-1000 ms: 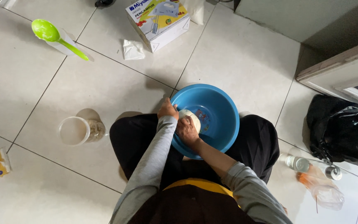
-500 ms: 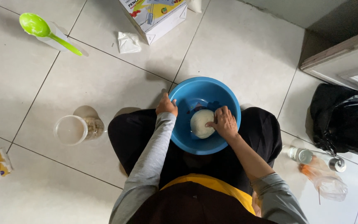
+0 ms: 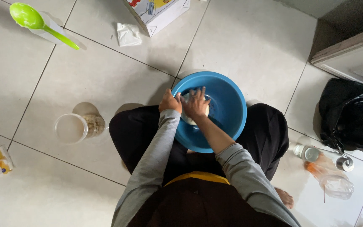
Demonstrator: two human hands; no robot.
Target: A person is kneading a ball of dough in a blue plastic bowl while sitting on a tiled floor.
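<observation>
I sit on a tiled floor with a blue plastic bowl (image 3: 227, 113) between my knees. My left hand (image 3: 169, 102) grips the bowl's left rim. My right hand (image 3: 195, 103) presses flat, fingers spread, on a pale lump of dough (image 3: 190, 119) inside the bowl. Most of the dough is hidden under that hand. Both arms wear grey sleeves.
A clear plastic jar (image 3: 74, 127) stands to my left. A green ladle (image 3: 36, 22) lies at the far left on a white sheet. A cardboard box (image 3: 158, 12) and crumpled white packet (image 3: 128, 34) lie ahead. At right are a black bag (image 3: 349, 115), bottles (image 3: 324, 168), and a cabinet edge (image 3: 349, 54).
My right hand has slid from the bowl's right side to the left, onto the dough next to my left hand. The view has shifted slightly.
</observation>
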